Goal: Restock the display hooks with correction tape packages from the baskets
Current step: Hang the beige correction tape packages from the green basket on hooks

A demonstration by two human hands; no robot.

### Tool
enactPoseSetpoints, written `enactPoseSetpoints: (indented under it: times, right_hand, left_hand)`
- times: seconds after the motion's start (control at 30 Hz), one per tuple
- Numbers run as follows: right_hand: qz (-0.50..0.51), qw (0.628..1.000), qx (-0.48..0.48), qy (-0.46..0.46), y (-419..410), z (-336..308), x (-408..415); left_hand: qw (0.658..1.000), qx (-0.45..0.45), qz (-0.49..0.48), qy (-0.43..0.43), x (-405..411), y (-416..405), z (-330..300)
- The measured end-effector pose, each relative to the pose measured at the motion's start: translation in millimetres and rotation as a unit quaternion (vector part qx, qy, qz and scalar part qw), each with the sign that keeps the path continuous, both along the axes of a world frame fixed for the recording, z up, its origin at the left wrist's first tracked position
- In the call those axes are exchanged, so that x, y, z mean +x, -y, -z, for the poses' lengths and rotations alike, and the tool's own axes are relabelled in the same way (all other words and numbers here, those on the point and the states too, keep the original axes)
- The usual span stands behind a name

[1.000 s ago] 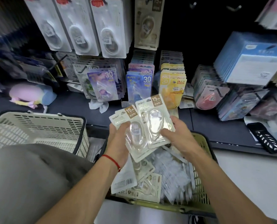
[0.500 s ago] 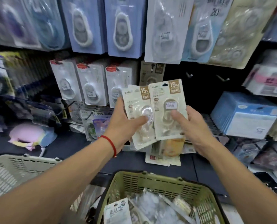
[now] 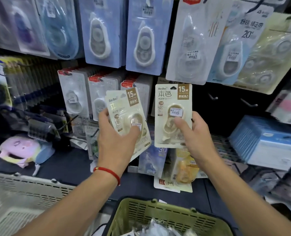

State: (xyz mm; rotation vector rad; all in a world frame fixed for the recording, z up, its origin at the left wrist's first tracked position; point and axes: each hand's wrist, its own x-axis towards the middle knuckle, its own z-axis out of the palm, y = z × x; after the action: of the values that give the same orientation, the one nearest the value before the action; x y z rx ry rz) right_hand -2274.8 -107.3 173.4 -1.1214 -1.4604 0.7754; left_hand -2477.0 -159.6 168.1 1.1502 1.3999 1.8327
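My left hand (image 3: pixel 117 142) grips a small stack of cream correction tape packages (image 3: pixel 129 120), tilted; my right hand (image 3: pixel 195 135) pinches a single package (image 3: pixel 172 114) upright, just beside two bare hooks (image 3: pixel 212 97) on the dark display wall (image 3: pixel 226 113). Below me sit a green basket (image 3: pixel 167 217) and a beige basket (image 3: pixel 22 198) — both against the dark shelf (image 3: pixel 70 166), which carries a pink plush toy (image 3: pixel 20 149).

Left hand (image 3: pixel 117 143) and right hand (image 3: pixel 195 138) each grip one cream correction tape package (image 3: pixel 172 114) before the display hooks (image 3: pixel 212 97), above the green basket (image 3: pixel 165 213).
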Motion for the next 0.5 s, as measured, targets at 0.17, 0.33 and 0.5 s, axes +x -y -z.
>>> enactPoseSetpoints:
  times: [0.17,0.33,0.5]
  right_hand:
    - [0.049,0.999,0.016,-0.008,3,10,-9]
    - [0.106,0.991,-0.049,0.063,-46,12,-21]
    - [0.080,0.952,-0.221,0.198,-90,-11,-16]
  left_hand:
    - [1.000,0.022,-0.012,0.004,-3,-1,-3]
    - [1.000,0.022,-0.020,-0.001,-2,-5,-1]
    - [1.000,0.016,-0.001,0.011,5,-7,4]
